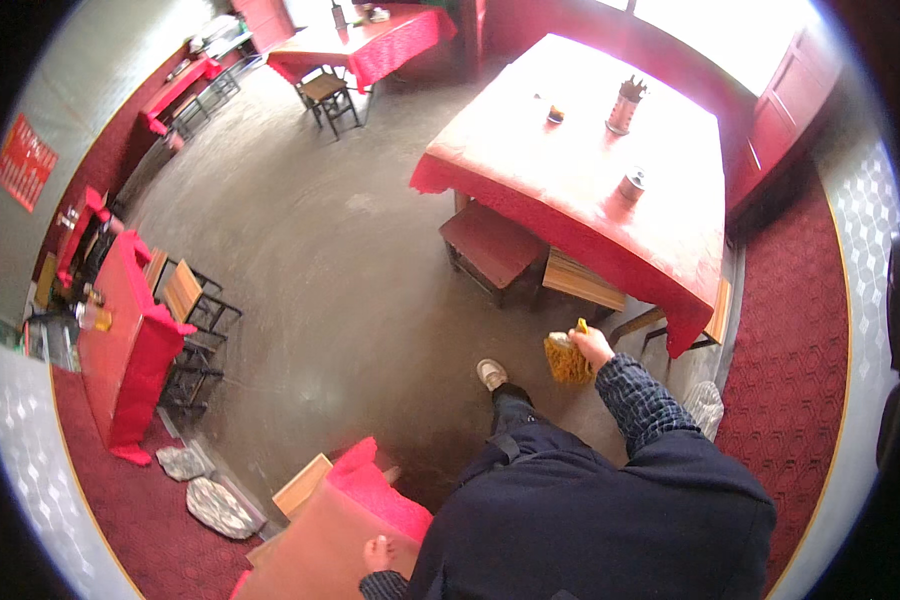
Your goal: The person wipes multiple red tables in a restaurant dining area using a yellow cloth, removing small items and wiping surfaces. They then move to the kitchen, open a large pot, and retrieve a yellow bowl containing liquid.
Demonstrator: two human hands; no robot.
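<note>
My right hand (592,348) is closed on the yellow handle of a small brush (568,360) with yellow-brown bristles, held above the floor beside the large table. My left hand (379,555) is over the near corner of a table (307,551) with a red cloth; its fingers look curled, and I see nothing in it. Whether it touches the tabletop is unclear. On the large red-covered table (517,142) stand a holder of utensils (623,112), a round metal container (633,183) and a small dark item (555,114).
Stools sit under the large table, a dark red one (493,244) and a slatted wooden one (581,281). Another red-covered table (120,322) with wooden stools (182,291) stands at the left. Decorative stones (217,508) lie along the wall; concrete floor (307,247) lies between the tables.
</note>
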